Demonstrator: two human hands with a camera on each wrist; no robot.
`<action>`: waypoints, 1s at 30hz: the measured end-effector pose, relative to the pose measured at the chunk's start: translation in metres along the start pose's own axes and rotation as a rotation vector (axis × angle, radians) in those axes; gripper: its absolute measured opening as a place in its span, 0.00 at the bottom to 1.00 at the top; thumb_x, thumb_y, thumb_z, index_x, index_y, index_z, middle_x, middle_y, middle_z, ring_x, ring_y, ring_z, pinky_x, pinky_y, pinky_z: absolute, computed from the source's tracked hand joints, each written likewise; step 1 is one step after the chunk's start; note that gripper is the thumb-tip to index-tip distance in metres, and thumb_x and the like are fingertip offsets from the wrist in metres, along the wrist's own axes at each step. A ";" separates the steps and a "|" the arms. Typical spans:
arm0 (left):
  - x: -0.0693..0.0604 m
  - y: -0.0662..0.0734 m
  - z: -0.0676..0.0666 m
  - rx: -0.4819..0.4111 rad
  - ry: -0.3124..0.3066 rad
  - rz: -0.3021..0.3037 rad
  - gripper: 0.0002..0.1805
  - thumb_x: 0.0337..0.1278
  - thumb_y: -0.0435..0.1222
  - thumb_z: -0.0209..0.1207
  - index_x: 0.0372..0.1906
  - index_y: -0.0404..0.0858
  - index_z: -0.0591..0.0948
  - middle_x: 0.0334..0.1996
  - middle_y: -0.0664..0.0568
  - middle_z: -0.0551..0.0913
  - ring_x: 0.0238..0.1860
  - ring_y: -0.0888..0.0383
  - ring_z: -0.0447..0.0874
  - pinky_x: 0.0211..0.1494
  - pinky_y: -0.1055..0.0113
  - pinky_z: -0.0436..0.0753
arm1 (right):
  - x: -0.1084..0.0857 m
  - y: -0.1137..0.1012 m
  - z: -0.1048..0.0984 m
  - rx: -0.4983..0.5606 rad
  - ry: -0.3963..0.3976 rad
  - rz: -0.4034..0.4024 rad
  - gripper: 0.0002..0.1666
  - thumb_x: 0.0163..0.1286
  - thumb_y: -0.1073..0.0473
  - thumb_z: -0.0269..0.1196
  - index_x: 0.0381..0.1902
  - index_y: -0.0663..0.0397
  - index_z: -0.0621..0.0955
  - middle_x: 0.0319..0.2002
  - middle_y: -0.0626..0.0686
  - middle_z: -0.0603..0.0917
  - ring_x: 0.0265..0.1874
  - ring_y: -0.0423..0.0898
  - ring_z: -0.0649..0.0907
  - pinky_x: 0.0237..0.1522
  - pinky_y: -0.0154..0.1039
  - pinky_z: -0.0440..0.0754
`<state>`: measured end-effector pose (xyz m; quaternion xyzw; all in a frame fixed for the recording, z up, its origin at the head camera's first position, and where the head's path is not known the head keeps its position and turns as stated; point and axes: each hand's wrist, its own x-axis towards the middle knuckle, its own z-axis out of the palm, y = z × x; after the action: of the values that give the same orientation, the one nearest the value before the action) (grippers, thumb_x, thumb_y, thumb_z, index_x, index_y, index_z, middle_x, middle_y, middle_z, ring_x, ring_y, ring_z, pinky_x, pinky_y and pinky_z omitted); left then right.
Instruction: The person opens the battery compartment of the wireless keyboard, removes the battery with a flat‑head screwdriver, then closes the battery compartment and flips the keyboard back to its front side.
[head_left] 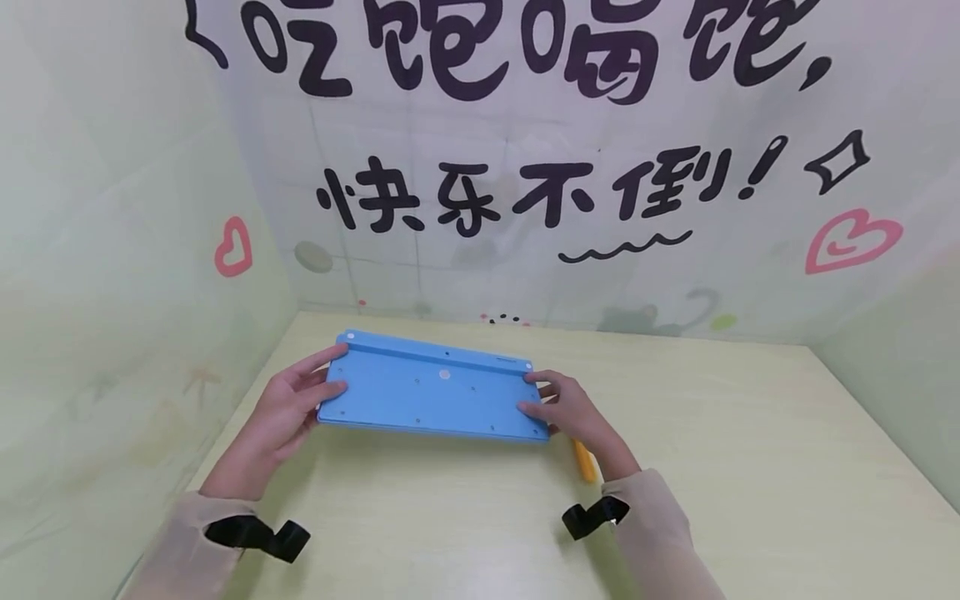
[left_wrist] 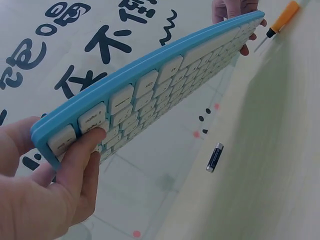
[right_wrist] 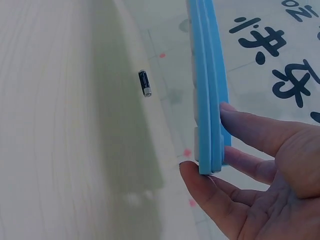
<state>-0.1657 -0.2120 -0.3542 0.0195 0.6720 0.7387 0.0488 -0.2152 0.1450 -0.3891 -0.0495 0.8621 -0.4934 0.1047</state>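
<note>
A light blue keyboard point(head_left: 427, 396) is held up above the table, its underside with small screw holes facing the head camera. White keys point(left_wrist: 145, 85) line its other face in the left wrist view. My left hand point(head_left: 285, 408) grips one short end, with fingers bent over the keys and the thumb on the underside. At the opposite end my right hand point(head_left: 570, 408) pinches the keyboard; in the right wrist view its fingers point(right_wrist: 250, 125) press both faces near the corner. An orange-handled screwdriver point(head_left: 584, 461) lies below the right hand, partly hidden in the head view.
A small dark battery point(left_wrist: 215, 157) lies on the table beyond the keyboard, hidden from the head view. The pale wooden tabletop point(head_left: 750, 467) meets a printed cloth wall point(head_left: 525, 283) at the back. Cloth walls also stand at the left and right.
</note>
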 end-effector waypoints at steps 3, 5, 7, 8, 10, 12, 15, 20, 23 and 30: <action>-0.003 0.006 0.003 -0.016 0.027 0.020 0.31 0.59 0.31 0.56 0.68 0.40 0.61 0.67 0.35 0.52 0.62 0.36 0.57 0.50 0.56 0.70 | 0.001 -0.003 0.000 -0.010 0.001 -0.025 0.29 0.59 0.58 0.66 0.57 0.57 0.73 0.46 0.62 0.75 0.36 0.53 0.78 0.27 0.40 0.81; -0.005 0.010 0.006 -0.033 0.042 0.027 0.31 0.59 0.31 0.56 0.68 0.42 0.62 0.66 0.36 0.53 0.62 0.38 0.58 0.51 0.58 0.70 | 0.001 -0.005 0.001 -0.011 0.000 -0.025 0.29 0.59 0.57 0.66 0.58 0.56 0.73 0.47 0.62 0.75 0.37 0.53 0.78 0.28 0.40 0.81; -0.008 0.013 0.008 -0.055 0.053 0.033 0.31 0.59 0.31 0.57 0.68 0.44 0.63 0.66 0.36 0.53 0.61 0.39 0.58 0.50 0.60 0.71 | 0.001 -0.006 0.002 -0.009 -0.010 -0.023 0.30 0.59 0.56 0.66 0.58 0.56 0.72 0.48 0.62 0.75 0.38 0.53 0.78 0.28 0.40 0.81; -0.009 0.014 0.009 -0.068 0.057 0.038 0.31 0.59 0.31 0.57 0.67 0.44 0.63 0.66 0.37 0.53 0.61 0.39 0.58 0.50 0.62 0.72 | 0.001 -0.006 0.002 -0.008 -0.020 -0.024 0.30 0.59 0.56 0.66 0.59 0.56 0.72 0.48 0.62 0.75 0.39 0.53 0.78 0.28 0.41 0.81; -0.010 0.017 0.012 -0.095 0.067 0.048 0.31 0.59 0.31 0.57 0.67 0.45 0.64 0.65 0.37 0.54 0.61 0.40 0.57 0.49 0.65 0.73 | 0.001 -0.007 0.003 -0.005 -0.038 -0.022 0.30 0.59 0.55 0.65 0.59 0.55 0.72 0.49 0.62 0.74 0.40 0.53 0.78 0.29 0.41 0.81; -0.011 0.020 0.015 -0.121 0.078 0.061 0.30 0.58 0.31 0.57 0.67 0.45 0.65 0.64 0.38 0.54 0.60 0.40 0.57 0.48 0.68 0.74 | 0.001 -0.007 0.005 -0.003 -0.055 -0.017 0.31 0.60 0.54 0.65 0.60 0.55 0.71 0.50 0.62 0.73 0.41 0.54 0.77 0.30 0.42 0.81; -0.012 0.022 0.019 -0.139 0.092 0.083 0.30 0.58 0.30 0.57 0.66 0.43 0.65 0.63 0.38 0.54 0.60 0.41 0.56 0.49 0.68 0.74 | 0.001 -0.007 0.007 -0.013 -0.073 -0.018 0.32 0.60 0.52 0.64 0.61 0.56 0.70 0.51 0.63 0.72 0.43 0.55 0.76 0.32 0.43 0.80; -0.013 0.024 0.025 -0.127 0.114 0.088 0.31 0.58 0.29 0.57 0.67 0.42 0.63 0.64 0.38 0.55 0.62 0.43 0.57 0.50 0.66 0.72 | 0.003 -0.005 0.009 -0.043 -0.087 -0.028 0.34 0.61 0.51 0.64 0.62 0.58 0.68 0.53 0.64 0.71 0.45 0.56 0.75 0.34 0.44 0.80; -0.015 0.026 0.027 -0.110 0.125 0.089 0.31 0.59 0.29 0.56 0.67 0.41 0.62 0.63 0.39 0.56 0.62 0.43 0.58 0.49 0.66 0.72 | 0.002 -0.006 0.010 -0.053 -0.089 -0.038 0.34 0.61 0.51 0.64 0.62 0.59 0.68 0.54 0.64 0.71 0.46 0.56 0.75 0.35 0.46 0.79; -0.022 0.038 0.030 -0.056 0.159 0.144 0.31 0.58 0.30 0.57 0.67 0.41 0.63 0.56 0.40 0.61 0.57 0.46 0.63 0.47 0.68 0.73 | -0.003 -0.011 0.014 -0.052 -0.087 -0.102 0.34 0.63 0.53 0.62 0.63 0.61 0.67 0.60 0.63 0.69 0.50 0.58 0.76 0.40 0.46 0.79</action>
<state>-0.1429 -0.1877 -0.3129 0.0076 0.6496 0.7580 -0.0574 -0.2095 0.1284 -0.3861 -0.1172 0.8657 -0.4728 0.1154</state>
